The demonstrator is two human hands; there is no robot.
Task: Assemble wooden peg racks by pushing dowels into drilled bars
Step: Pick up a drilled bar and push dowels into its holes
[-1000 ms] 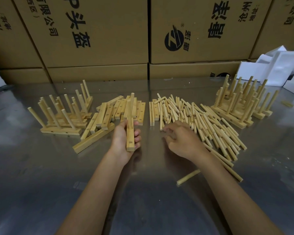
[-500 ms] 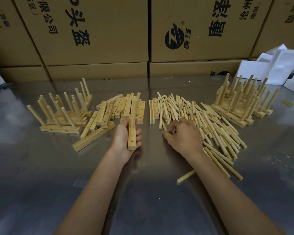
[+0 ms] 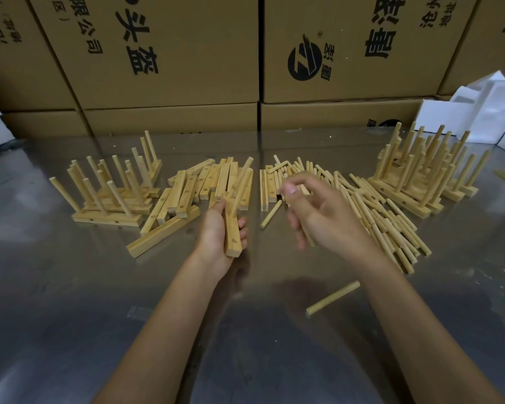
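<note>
My left hand (image 3: pixel 215 233) grips a drilled wooden bar (image 3: pixel 233 239) just above the steel table, near end toward me. Two dowels (image 3: pixel 243 182) stand in the bar's far part and lean away. My right hand (image 3: pixel 331 221) hovers to the right of the bar, lifted off the pile of loose dowels (image 3: pixel 382 217). Its fingers are curled round a dowel (image 3: pixel 307 236) that pokes out below the palm; the fingertips are blurred. The two hands are apart.
Loose drilled bars (image 3: pixel 207 182) lie behind my left hand. Finished racks stand at the left (image 3: pixel 108 196) and at the right (image 3: pixel 423 176). One stray dowel (image 3: pixel 333 297) lies near my right forearm, another (image 3: pixel 271 214) between the hands. Cardboard boxes (image 3: pixel 169 68) and white foam (image 3: pixel 464 112) line the back.
My right hand has lifted off the dowel pile with a dowel and moved toward me. The left hand has kept hold of the bar, almost unmoved.
</note>
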